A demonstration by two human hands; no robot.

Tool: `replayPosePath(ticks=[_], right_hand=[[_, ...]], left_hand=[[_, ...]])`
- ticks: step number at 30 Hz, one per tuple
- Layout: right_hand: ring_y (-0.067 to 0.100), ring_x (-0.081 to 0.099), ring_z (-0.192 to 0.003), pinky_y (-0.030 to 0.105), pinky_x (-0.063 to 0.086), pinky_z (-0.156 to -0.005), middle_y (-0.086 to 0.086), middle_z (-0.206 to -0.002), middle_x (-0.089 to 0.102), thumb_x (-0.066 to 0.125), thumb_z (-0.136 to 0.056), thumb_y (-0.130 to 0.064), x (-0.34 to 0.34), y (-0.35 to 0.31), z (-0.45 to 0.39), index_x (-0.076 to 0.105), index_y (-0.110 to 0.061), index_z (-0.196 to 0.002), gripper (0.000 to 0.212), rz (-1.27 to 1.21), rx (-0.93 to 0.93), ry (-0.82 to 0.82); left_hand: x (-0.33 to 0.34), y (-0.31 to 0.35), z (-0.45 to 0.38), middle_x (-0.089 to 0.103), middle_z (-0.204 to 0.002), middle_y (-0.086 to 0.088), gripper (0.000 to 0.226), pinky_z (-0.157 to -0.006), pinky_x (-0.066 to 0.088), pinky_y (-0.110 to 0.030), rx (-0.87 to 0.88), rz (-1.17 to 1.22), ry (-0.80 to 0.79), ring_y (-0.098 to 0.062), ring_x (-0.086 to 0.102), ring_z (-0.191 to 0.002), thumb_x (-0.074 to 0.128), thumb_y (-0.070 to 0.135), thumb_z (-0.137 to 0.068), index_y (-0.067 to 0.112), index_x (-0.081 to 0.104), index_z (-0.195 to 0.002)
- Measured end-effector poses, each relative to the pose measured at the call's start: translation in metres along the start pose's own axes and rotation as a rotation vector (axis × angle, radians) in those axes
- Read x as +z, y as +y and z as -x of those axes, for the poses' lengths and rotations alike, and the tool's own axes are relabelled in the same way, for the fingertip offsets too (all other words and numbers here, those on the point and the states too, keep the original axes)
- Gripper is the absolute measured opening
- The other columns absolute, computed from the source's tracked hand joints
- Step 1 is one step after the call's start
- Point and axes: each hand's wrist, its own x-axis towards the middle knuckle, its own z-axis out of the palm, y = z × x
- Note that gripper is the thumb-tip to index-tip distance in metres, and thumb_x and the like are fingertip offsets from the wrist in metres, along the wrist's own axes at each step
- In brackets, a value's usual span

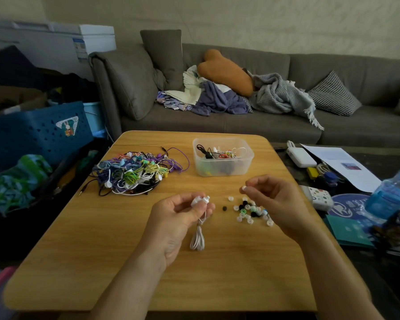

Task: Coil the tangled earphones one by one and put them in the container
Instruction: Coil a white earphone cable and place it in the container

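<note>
Left hand (183, 213) gripping white earphones (200, 200), fingers curled round the buds, cord looped down onto wooden table (102, 250); right hand (270, 195) pinching a small white ear tip (243, 188) above loose ear tips (252, 211); tangled earphones (134, 172) heaped far left; container (223, 157) far centre, some earphones inside.

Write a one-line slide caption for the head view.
Left hand holds white earphones, right hand pinches an ear tip, between the tangled pile and container.
</note>
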Motion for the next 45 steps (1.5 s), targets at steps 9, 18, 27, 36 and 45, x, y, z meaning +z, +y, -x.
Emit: replayPosePath(ticks=[9, 18, 27, 36, 45], right_hand=[[0.003, 0.064, -0.082, 0.013, 0.046, -0.062, -0.013, -0.086, 0.072, 0.073, -0.087, -0.023, -0.004, 0.012, -0.008, 0.074, -0.029, -0.091, 0.007, 0.582, 0.029, 0.084], [0.025, 0.064, -0.087, 0.025, 0.047, -0.061, -0.006, -0.103, 0.061, 0.055, -0.096, -0.016, -0.019, 0.016, -0.017, 0.070, -0.024, -0.110, 0.023, 0.759, 0.140, 0.128], [0.008, 0.050, -0.089, 0.039, 0.039, -0.104, -0.006, -0.096, 0.067, 0.064, -0.092, -0.022, -0.013, 0.021, -0.028, 0.077, -0.016, -0.094, 0.014, 0.897, 0.136, 0.108], [0.011, 0.062, -0.092, 0.019, 0.041, -0.065, -0.010, -0.088, 0.065, 0.067, -0.092, -0.022, -0.011, 0.023, -0.026, 0.066, -0.024, -0.094, 0.003, 0.622, 0.105, 0.207], [0.021, 0.064, -0.074, 0.025, 0.051, -0.063, 0.021, -0.091, 0.073, 0.080, -0.067, -0.023, 0.034, -0.017, 0.010, 0.074, -0.004, -0.091, 0.031, -0.341, -0.032, -0.090]], left_hand=[[0.002, -0.005, -0.001, 0.075, -0.083, -0.016, 0.014, -0.067, 0.056, -0.020, 0.119, -0.242, -0.012, -0.022, 0.073, -0.075, 0.067, -0.005, -0.084, 0.000, 0.067, -0.098], [-0.004, -0.009, -0.003, 0.074, -0.081, -0.015, 0.013, -0.072, 0.057, -0.025, 0.114, -0.304, -0.010, -0.019, 0.069, -0.071, 0.067, -0.003, -0.086, 0.004, 0.068, -0.096], [-0.003, -0.010, -0.002, 0.075, -0.082, -0.014, 0.016, -0.067, 0.055, -0.020, 0.098, -0.299, -0.023, -0.017, 0.071, -0.070, 0.071, -0.005, -0.082, 0.003, 0.069, -0.095], [-0.003, -0.014, -0.004, 0.074, -0.081, -0.013, 0.014, -0.066, 0.055, -0.019, 0.121, -0.334, -0.014, -0.017, 0.072, -0.071, 0.070, -0.004, -0.083, 0.004, 0.069, -0.095], [0.006, -0.008, 0.000, 0.076, -0.083, -0.006, 0.020, -0.068, 0.058, -0.023, 0.351, -0.271, 0.009, -0.020, 0.074, -0.077, 0.075, 0.005, -0.079, 0.008, 0.071, -0.098]])
